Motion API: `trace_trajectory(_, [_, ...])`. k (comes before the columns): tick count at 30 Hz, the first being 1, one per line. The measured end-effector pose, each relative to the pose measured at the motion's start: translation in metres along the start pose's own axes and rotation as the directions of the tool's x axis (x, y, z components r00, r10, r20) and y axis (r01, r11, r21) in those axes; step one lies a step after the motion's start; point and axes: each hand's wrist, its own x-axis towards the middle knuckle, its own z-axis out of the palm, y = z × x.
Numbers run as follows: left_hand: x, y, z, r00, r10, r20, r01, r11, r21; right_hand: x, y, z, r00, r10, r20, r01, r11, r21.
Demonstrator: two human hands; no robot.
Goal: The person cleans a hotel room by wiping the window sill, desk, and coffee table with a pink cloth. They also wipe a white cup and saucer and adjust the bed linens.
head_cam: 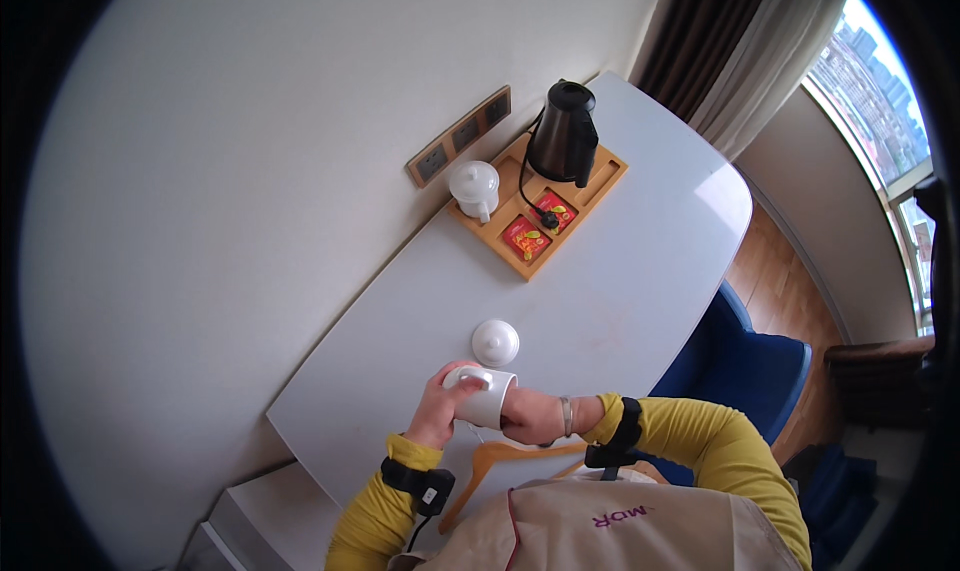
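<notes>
Lying tipped on its side above the table, a white ceramic mug (487,404) is in the grip of my left hand (437,408), whose fingers wrap its base and handle. My right hand (534,416) reaches into the mug's mouth from the right. The rim and mug wall hide those fingertips, and I cannot see whether they hold anything. Just beyond the mug, a round white lid (496,343) rests knob up on the grey-white tabletop (390,331).
A wooden tray (529,269) near the wall bears a kettle (564,132) with its cord and plug, a lidded white mug (475,188) and red packets (526,238). Close to my body lies a wooden clothes hanger (491,451). A blue chair (750,368) stands right, below the table edge.
</notes>
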Motion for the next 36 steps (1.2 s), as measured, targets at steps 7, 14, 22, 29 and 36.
trace_trajectory(7, [0.010, -0.010, -0.013, 0.921, 0.366, 0.131, -0.367, 0.930, -0.020, -0.017, 0.006, -0.011, 0.950, 0.297, -0.092, -0.058, 0.459, 0.886])
trace_trajectory(14, [0.033, -0.002, -0.040, 0.970, 0.221, -0.102, -0.243, 0.913, -0.329, -0.054, 0.013, -0.074, 0.792, 0.482, -0.375, -0.225, 0.801, 0.555])
trace_trajectory(22, [0.053, -0.015, 0.010, 0.984, 0.073, 0.165, 0.010, 0.891, -0.453, -0.004, 0.029, -0.042, 0.849, -0.070, -0.524, 0.096, 0.995, 0.023])
trace_trajectory(29, [0.061, 0.000, 0.050, 0.978, 0.045, 0.203, 0.069, 0.850, -0.522, 0.018, 0.016, -0.042, 0.722, -0.065, -0.689, 0.377, 0.872, 0.313])
trace_trajectory(36, [0.089, 0.012, 0.045, 0.924, 0.360, 0.129, -0.317, 0.909, -0.270, 0.015, 0.007, -0.094, 0.729, -0.105, -0.676, 0.132, 0.991, -0.012])
